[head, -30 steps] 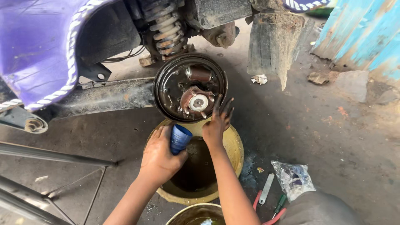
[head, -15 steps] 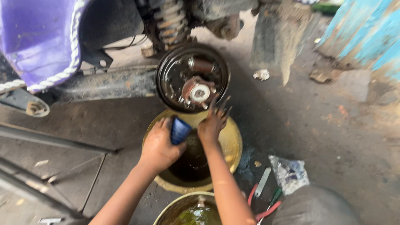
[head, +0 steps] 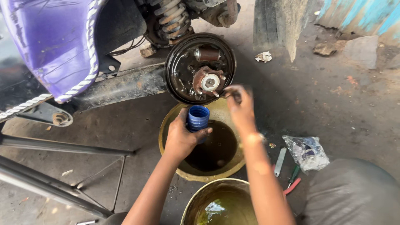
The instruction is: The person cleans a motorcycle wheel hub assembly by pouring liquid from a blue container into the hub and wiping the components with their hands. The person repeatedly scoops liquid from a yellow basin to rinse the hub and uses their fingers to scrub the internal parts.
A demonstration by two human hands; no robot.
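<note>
While the left hand [head: 182, 137] grips a blue ribbed cup [head: 197, 118], the blurred right hand [head: 239, 104] shows unclear fingers near a crumpled clear plastic bag [head: 307, 152].

The blue cup [head: 198, 118] in the left hand [head: 182, 139] looks like ribbed matt plastic; the brake plate [head: 200, 68] is dark, greasy metal with a rusty hub [head: 209, 82]; the yellow basin [head: 203, 146] has a dull, stained rim around glossy dark liquid; the floor [head: 333, 104] is rough, oil-stained concrete; the purple panel [head: 54, 41] is smooth and shiny.
</note>
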